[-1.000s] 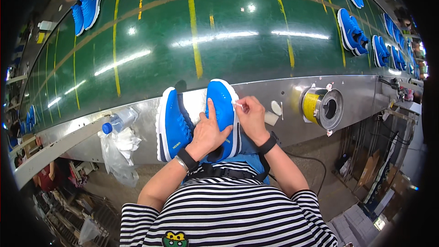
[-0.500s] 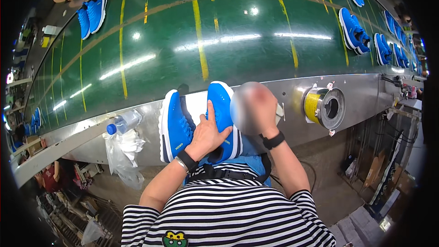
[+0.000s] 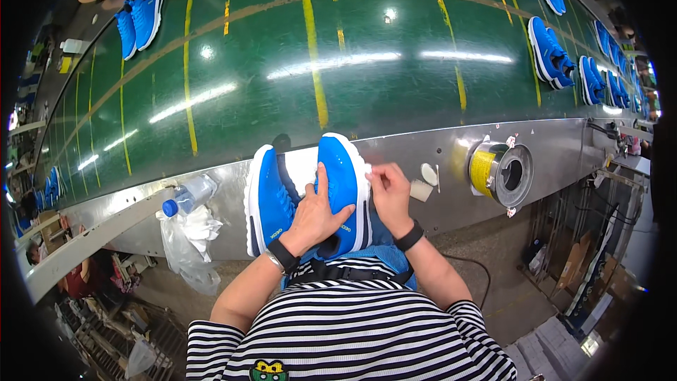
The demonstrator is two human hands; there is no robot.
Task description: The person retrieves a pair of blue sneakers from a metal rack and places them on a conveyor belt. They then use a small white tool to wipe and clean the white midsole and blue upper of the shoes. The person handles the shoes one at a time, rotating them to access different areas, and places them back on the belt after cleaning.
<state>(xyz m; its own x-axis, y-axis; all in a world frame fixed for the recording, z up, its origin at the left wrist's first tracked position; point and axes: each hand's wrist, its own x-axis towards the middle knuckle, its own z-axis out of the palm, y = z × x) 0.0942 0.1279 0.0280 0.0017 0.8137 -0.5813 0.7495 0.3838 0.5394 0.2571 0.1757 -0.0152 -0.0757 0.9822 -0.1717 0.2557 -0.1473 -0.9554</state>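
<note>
Two blue sneakers with white soles stand side by side in front of me at the belt's metal edge, toes pointing away. My left hand (image 3: 317, 215) lies over the right sneaker (image 3: 341, 157), index finger stretched along its upper and thumb across it, holding it. At the outer sole edge of that sneaker, my right hand (image 3: 390, 194) pinches a small white piece (image 3: 368, 168), mostly hidden by the fingertips. Untouched by either hand, the left sneaker (image 3: 265, 187) stands just left of my left hand. White material (image 3: 302, 166) shows between the two shoes.
Beyond the metal ledge runs a green conveyor belt (image 3: 247, 106) carrying more blue sneakers (image 3: 549, 53). A metal tin with a yellow label (image 3: 482, 169) and a small white dish (image 3: 429, 173) are to the right. Left are a plastic bottle (image 3: 194, 194) and a hanging plastic bag (image 3: 190, 257).
My right hand has come left and lower, its fingertips now at the right sneaker's sole edge. The dish it partly covered now shows. My left hand keeps its place on the sneaker.
</note>
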